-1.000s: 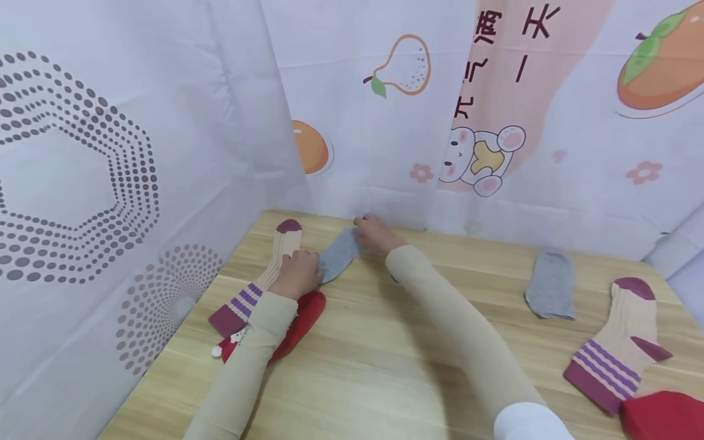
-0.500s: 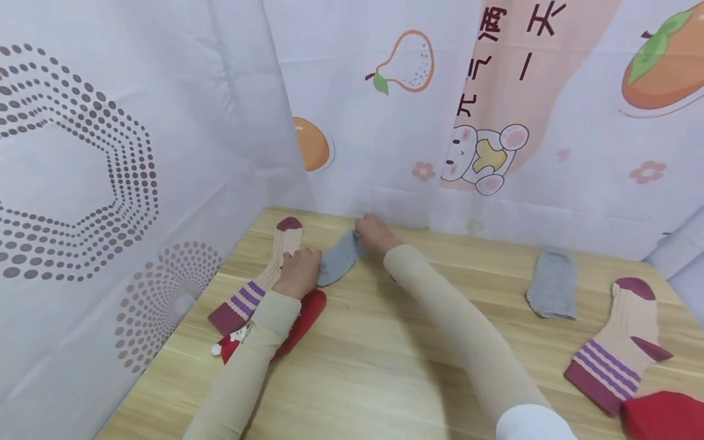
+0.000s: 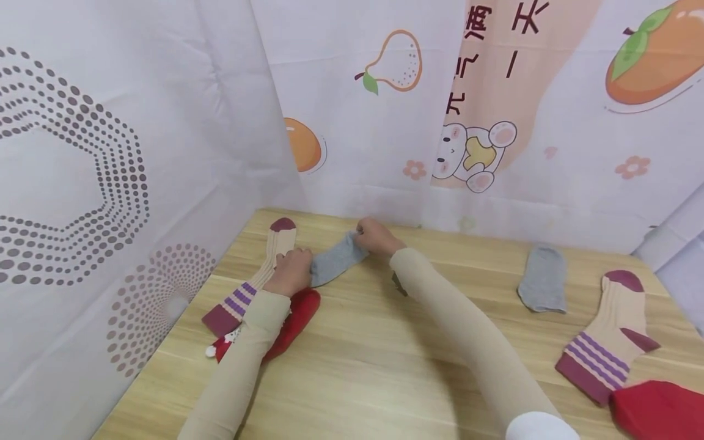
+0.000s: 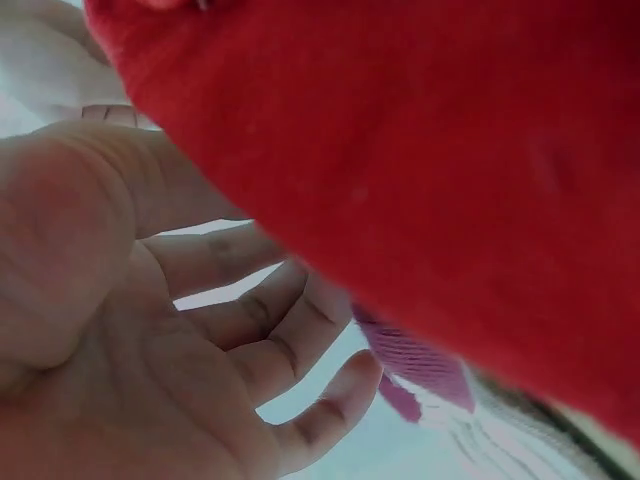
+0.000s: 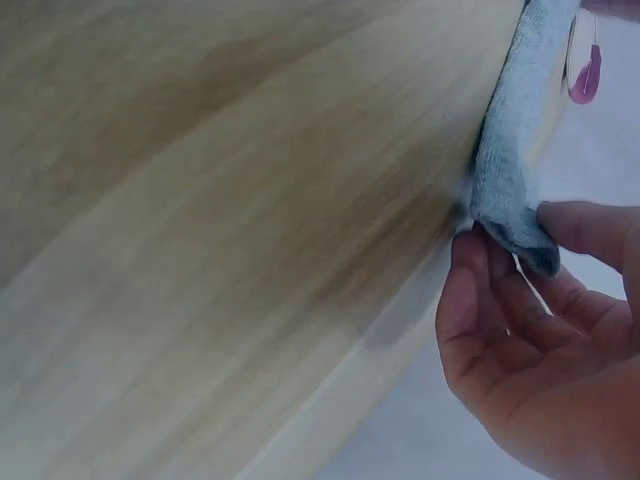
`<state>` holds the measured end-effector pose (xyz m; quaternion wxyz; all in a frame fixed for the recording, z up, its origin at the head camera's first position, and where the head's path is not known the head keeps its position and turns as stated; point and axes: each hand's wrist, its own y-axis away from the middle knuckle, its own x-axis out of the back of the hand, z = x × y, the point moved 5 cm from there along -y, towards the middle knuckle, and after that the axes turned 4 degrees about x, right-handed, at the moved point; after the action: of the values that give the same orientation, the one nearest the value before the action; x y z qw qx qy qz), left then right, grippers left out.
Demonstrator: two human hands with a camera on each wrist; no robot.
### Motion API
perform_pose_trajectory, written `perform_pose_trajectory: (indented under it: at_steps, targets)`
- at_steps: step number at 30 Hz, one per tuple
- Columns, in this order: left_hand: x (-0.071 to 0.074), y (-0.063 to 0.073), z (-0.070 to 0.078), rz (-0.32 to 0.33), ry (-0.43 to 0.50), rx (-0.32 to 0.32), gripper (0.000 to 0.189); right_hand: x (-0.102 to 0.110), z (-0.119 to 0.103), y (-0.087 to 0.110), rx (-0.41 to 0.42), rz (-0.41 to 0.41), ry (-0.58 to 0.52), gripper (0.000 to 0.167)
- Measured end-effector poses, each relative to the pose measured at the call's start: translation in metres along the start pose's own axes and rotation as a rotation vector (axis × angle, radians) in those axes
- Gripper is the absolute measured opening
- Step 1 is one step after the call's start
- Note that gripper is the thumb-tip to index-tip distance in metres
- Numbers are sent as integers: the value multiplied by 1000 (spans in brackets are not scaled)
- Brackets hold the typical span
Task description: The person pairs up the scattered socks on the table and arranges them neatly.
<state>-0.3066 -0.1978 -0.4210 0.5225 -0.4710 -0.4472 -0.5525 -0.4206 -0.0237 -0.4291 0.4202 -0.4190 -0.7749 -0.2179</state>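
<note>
A short grey sock (image 3: 337,260) lies stretched between the two hands near the table's back edge in the head view. The right hand (image 3: 377,237) pinches its far end; in the right wrist view the thumb and fingers (image 5: 590,225) close on the sock's tip. At the other end, the left hand (image 3: 293,272) holds the sock, its fingertips hidden behind red cloth (image 4: 400,180) in the left wrist view. Beside the left hand lies a beige sock (image 3: 239,299) with purple stripes and maroon ends. Under the left forearm is a red cloth piece (image 3: 294,321) with a small Santa-hat figure.
On the right of the wooden table (image 3: 363,373) lie a second grey sock (image 3: 543,278), a matching striped sock (image 3: 605,339) and a red cloth item (image 3: 660,406) at the view's edge. Printed curtains (image 3: 352,146) hang right behind and left of the table.
The grey sock has been drawn straighter between the hands, its right end shifting slightly right and down with the right hand. The head view has turned a little; the other socks stay in place.
</note>
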Motion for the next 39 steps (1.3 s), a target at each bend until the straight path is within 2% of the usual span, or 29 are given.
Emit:
perform_pose_trajectory:
  at_steps: [4, 6, 8, 17, 27, 34, 39]
  targets:
    - [2, -4, 0, 33, 15, -21, 7, 8, 7, 5, 21, 46, -5, 27]
    - [3, -6, 1, 69, 29, -44, 5, 11, 11, 10, 36, 65, -15, 23]
    - [3, -7, 4, 89, 65, -63, 10, 14, 15, 15, 44, 72, -35, 21]
    - [15, -6, 10, 161, 190, -136, 8, 28, 37, 42, -7, 63, -112, 22]
    - [16, -5, 13, 109, 223, -139, 9, 43, 42, 55, 42, 104, -137, 21]
    - [16, 2, 23, 127, 216, -194, 9, 48, 44, 74, 52, 140, -151, 16]
    - [20, 7, 31, 152, 199, -240, 7, 51, 43, 92, 73, 183, -121, 16]
